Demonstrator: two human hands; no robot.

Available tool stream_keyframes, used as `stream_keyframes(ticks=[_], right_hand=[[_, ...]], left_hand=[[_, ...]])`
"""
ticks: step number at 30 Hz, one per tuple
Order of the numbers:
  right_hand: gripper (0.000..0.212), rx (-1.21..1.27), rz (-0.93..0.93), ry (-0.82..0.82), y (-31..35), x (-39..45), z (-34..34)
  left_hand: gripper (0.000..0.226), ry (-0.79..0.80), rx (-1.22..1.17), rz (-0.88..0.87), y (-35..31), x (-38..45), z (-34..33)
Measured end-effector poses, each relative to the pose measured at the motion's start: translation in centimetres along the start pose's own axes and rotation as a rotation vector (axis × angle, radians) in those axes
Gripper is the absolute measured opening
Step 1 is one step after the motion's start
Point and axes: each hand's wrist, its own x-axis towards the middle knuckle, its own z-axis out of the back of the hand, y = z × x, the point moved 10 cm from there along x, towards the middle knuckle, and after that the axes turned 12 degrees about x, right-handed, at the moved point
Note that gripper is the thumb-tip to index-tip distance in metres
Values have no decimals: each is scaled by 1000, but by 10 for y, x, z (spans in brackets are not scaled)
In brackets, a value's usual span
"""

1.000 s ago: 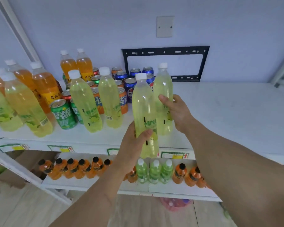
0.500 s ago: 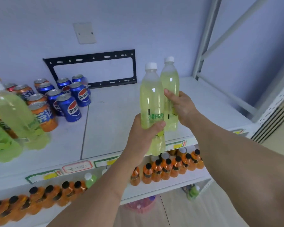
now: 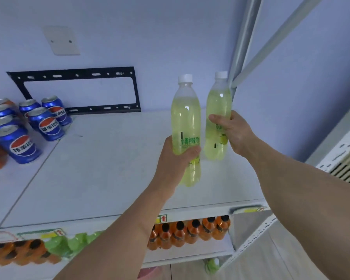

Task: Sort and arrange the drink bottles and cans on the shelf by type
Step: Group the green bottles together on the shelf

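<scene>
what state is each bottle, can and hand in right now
left hand: grips the left lime bottle low on its body
right hand: grips the right lime bottle at its middle
left lime bottle: upright, capped, full
right lime bottle: upright, capped, near the shelf's right post
blue cola cans: upright, unopened, grouped at the left
orange bottles: capped, in a row on the lower shelf

Blue cans (image 3: 49, 126), shelf's left edge: "百事可乐", Pepsi logo.
Nearer lime bottle (image 3: 186, 126): green "小青柠味汽".
Shelf-edge tag (image 3: 163, 218): red up-arrow.
</scene>
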Motion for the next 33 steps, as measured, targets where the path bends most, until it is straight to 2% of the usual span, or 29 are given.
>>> stream_keyframes(ticks=[5, 7, 10, 14, 27, 31, 33], right_hand=[[33, 2, -6, -13, -1, 33, 35], [30, 6, 0, -17, -2, 44, 46], [39, 12, 6, -41, -9, 60, 65], [51, 36, 3, -56, -22, 71, 83], [52, 76, -13, -12, -37, 78, 69], [58, -146, -135, 80, -58, 61, 73], [63, -515, -182, 38, -65, 43, 86]], left_hand=[[47, 25, -30, -30, -2, 36, -30], [55, 47, -27, -39, 1, 51, -39], [65, 45, -5, -23, 10, 71, -51], [60, 13, -16, 3, 14, 84, -67], [55, -44, 38, 21, 19, 91, -74], [62, -42, 84, 20, 22, 97, -70], [59, -39, 98, 8, 21, 101, -70]])
